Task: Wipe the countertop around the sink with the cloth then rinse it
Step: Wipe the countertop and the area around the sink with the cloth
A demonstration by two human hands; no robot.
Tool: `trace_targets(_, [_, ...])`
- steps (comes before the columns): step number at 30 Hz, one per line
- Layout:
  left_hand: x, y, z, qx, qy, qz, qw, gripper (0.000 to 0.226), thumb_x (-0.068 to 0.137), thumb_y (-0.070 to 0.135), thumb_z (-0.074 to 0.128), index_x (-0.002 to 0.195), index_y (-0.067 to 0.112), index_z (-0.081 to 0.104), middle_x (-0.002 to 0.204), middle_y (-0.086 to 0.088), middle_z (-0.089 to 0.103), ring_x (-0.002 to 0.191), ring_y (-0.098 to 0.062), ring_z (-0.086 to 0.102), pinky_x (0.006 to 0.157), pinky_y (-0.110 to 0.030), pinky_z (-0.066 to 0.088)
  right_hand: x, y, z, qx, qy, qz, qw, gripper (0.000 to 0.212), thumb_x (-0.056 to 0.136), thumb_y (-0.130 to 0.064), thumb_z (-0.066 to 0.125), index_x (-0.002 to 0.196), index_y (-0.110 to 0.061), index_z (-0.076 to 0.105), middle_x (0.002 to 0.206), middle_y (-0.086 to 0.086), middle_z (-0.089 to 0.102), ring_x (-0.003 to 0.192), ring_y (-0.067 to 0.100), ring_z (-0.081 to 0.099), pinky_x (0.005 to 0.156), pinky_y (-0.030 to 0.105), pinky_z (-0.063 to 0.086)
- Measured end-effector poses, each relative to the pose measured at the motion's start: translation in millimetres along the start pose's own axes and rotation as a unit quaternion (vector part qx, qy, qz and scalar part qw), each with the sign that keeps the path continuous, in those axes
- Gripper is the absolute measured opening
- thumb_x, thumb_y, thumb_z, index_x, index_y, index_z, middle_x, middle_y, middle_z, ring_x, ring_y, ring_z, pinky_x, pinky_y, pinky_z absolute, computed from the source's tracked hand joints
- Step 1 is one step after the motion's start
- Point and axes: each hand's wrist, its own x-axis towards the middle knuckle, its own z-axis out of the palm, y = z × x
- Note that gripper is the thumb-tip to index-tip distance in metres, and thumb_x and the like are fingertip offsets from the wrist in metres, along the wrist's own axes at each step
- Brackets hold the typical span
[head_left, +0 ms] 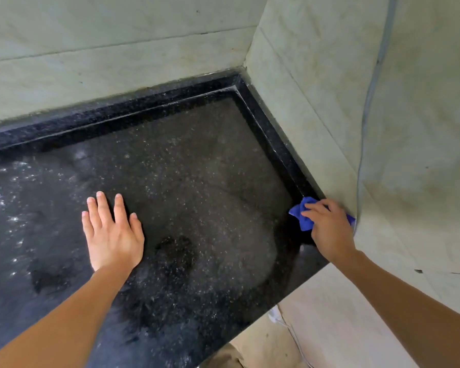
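Note:
A black speckled stone countertop (197, 168) fills the view, with a raised black lip along the back and right walls. My right hand (328, 227) presses a crumpled blue cloth (304, 213) onto the lip at the right wall, near the counter's front corner. My left hand (112, 232) lies flat, palm down with fingers spread, on the counter's middle left and holds nothing. No sink is in view.
Pale green tiled walls (117, 49) meet in a corner at the back right. A thin grey cable (367, 115) runs down the right wall. The counter's front edge (271, 309) drops to a light floor at the lower right. Whitish specks and wet patches mark the counter's left.

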Motion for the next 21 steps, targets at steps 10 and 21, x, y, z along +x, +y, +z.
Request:
trace_targets(10, [-2,1,1,0.01,0.0,-0.006,1.0,0.054,0.101,0.031,0.031,0.149,0.006,0.027,0.158,-0.022,0.013,0.147,-0.037,0.005,0.12,-0.049,0.004,-100,34,7,-0.091,0.041,0.002,0.995,0.044,0.05,0.011,0.071,0.091,-0.005,0.073,0.099,0.009,0.072,0.096,0.026,0.044,0.068,0.043,0.053])
trace_targets(21, [-1,3,0,0.023,0.01,-0.008,1.0,0.055,0.102,0.034,0.025,0.15,0.006,0.027,0.159,-0.021,0.013,0.147,-0.036,0.007,0.12,-0.048,0.005,101,-62,-9,-0.007,0.121,-0.121,0.985,0.045,0.062,0.012,0.061,0.1,-0.009,0.072,0.107,0.004,0.07,0.094,0.037,0.058,0.07,0.042,0.051])
